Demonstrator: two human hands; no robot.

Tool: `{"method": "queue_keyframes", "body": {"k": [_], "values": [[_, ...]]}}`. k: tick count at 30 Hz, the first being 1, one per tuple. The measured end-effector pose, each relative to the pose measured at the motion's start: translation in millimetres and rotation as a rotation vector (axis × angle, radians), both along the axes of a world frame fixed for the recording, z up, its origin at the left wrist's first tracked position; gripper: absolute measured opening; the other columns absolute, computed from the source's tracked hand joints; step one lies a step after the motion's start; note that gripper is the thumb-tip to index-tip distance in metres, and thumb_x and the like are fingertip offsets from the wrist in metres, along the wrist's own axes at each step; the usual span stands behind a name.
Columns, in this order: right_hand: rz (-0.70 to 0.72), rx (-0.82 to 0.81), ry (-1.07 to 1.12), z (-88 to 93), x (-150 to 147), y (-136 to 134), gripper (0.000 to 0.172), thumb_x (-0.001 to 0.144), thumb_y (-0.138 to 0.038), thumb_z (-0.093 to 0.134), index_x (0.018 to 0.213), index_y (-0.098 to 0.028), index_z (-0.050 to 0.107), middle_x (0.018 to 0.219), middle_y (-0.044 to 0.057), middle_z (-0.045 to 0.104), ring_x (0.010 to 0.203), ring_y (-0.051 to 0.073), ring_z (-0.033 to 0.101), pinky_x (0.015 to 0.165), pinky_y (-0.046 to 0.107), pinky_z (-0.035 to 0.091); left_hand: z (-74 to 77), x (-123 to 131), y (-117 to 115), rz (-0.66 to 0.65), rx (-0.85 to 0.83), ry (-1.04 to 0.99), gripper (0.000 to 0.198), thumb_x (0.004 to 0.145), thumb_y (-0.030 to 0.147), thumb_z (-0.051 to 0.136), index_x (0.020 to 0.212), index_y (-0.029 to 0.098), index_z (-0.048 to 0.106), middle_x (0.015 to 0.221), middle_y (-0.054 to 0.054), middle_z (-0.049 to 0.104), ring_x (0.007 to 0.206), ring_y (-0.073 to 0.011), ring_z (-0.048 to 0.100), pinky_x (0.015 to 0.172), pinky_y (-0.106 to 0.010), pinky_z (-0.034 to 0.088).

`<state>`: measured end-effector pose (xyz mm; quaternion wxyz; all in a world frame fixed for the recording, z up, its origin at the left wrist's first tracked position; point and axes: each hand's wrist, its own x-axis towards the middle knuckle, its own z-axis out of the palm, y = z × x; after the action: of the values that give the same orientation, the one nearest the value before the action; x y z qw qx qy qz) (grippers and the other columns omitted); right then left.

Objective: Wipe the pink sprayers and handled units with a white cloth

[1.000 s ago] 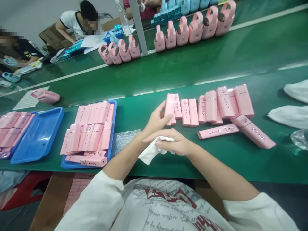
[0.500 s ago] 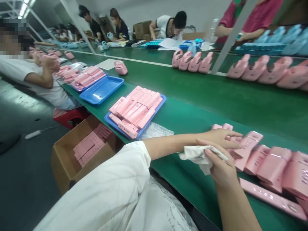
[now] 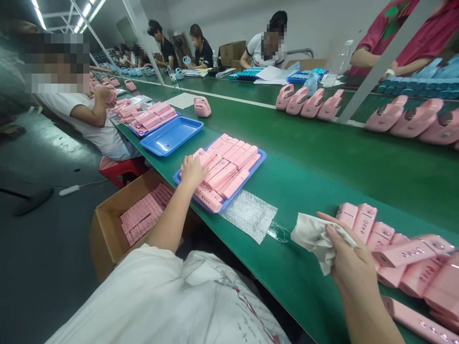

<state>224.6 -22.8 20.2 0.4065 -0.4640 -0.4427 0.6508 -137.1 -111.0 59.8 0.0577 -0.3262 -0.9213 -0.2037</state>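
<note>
My left hand (image 3: 193,172) is at the near-left corner of a blue tray (image 3: 262,157), fingers curled over one of the pink plastic casings (image 3: 201,154) piled there; its fingertips are partly hidden. Several glossy pink casings lie in layers on that tray, some with a row of small marks. Over the table's near side, my right hand (image 3: 349,248) pinches a crumpled white cloth (image 3: 315,239) between thumb and fingers. Just right of it sits a loose heap of similar pink casings (image 3: 412,253), with a long one (image 3: 423,317) lying closest to me.
A clear plastic bag (image 3: 251,212) lies beside the tray. An unfilled blue tray (image 3: 172,136) stands farther left. Below the table edge is a cardboard box (image 3: 103,234) of pink casings. Pink handled housings (image 3: 310,102) line the far side. A co-worker (image 3: 86,114) sits at left.
My left hand has swung left from the right-hand heap to the blue tray, leaving a casing lying across that heap. My right hand still holds the cloth. The view has shifted left.
</note>
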Motion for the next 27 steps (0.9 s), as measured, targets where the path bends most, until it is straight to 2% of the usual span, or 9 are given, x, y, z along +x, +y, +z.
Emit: {"method": "queue_keyframes", "body": {"k": [4,8,9,11,13,17,20,23,27], "values": [[-0.014,0.026,0.002,-5.6,-1,4,0.041,0.067,-0.042,0.075,0.102,-0.021,0.071,0.075,0.001,0.063,0.064,0.009,0.055,0.050,0.014,0.045,-6.1,-12,1,-0.048,0.097,-0.042,0.029,0.080,0.018,0.058,0.107,0.008,0.056,0.119,-0.021,0.055,0.121,-0.0346,0.047,0.106,-0.050,0.033],[-0.147,-0.035,0.112,-10.5,-2,11,0.036,0.071,-0.037,0.072,0.102,-0.020,0.070,0.089,0.002,0.069,0.072,0.011,0.063,0.056,0.016,0.051,9.9,1,1,-0.098,0.308,-0.083,0.025,0.089,0.028,0.045,0.109,0.014,0.050,0.113,-0.016,0.059,0.109,-0.0258,0.056,0.097,-0.044,0.043],[-0.189,-0.067,0.155,-11.4,-2,13,0.033,0.072,-0.035,0.070,0.101,-0.020,0.070,0.093,0.003,0.070,0.074,0.012,0.065,0.059,0.018,0.053,15.1,10,0,-0.158,0.406,-0.157,0.028,0.091,0.034,0.042,0.109,0.015,0.049,0.108,-0.013,0.062,0.101,-0.0228,0.060,0.090,-0.040,0.047],[-0.253,-0.163,0.239,-11.8,-4,17,0.028,0.072,-0.029,0.066,0.099,-0.020,0.069,0.096,0.003,0.070,0.078,0.015,0.067,0.068,0.024,0.057,23.9,35,0,-0.363,0.652,-0.465,0.036,0.089,0.047,0.045,0.109,0.016,0.048,0.096,-0.009,0.065,0.080,-0.0171,0.064,0.074,-0.033,0.052],[-0.274,-0.277,0.294,-9.8,-6,19,0.026,0.072,-0.024,0.062,0.097,-0.019,0.068,0.094,0.005,0.071,0.079,0.017,0.069,0.074,0.031,0.059,27.6,67,3,-0.581,0.724,-0.804,0.041,0.085,0.052,0.052,0.105,0.017,0.050,0.089,-0.006,0.066,0.067,-0.0131,0.062,0.064,-0.027,0.050],[-0.291,-0.414,0.369,-1.7,-9,20,0.023,0.074,-0.022,0.055,0.092,-0.018,0.068,0.087,0.007,0.071,0.082,0.021,0.070,0.079,0.036,0.059,14.7,131,16,-0.820,0.652,-1.268,0.036,0.084,0.048,0.057,0.094,0.015,0.053,0.077,-0.003,0.064,0.053,-0.0095,0.057,0.051,-0.022,0.044],[-0.267,-0.422,0.428,1.1,-7,24,0.021,0.074,-0.027,0.056,0.089,-0.018,0.068,0.080,0.007,0.071,0.086,0.025,0.069,0.078,0.040,0.059,-7.3,166,27,-0.863,0.515,-1.709,0.037,0.084,0.051,0.056,0.091,0.015,0.054,0.065,0.000,0.058,0.041,-0.0069,0.048,0.041,-0.020,0.035],[-0.209,-0.331,0.455,0.0,-2,27,0.020,0.072,-0.034,0.061,0.083,-0.018,0.066,0.078,0.008,0.072,0.088,0.028,0.069,0.077,0.044,0.059,-29.8,186,33,-0.880,0.380,-2.095,0.048,0.079,0.059,0.058,0.104,0.017,0.057,0.056,0.006,0.048,0.032,-0.0038,0.032,0.033,-0.017,0.025],[-0.231,-0.216,0.439,0.5,2,27,0.020,0.068,-0.028,0.068,0.086,-0.019,0.064,0.089,0.006,0.072,0.092,0.028,0.068,0.078,0.042,0.059,-47.4,196,35,-0.886,0.297,-2.222,0.037,0.081,0.046,0.061,0.108,0.021,0.057,0.056,0.006,0.047,0.030,-0.0043,0.032,0.030,-0.016,0.026]]}}
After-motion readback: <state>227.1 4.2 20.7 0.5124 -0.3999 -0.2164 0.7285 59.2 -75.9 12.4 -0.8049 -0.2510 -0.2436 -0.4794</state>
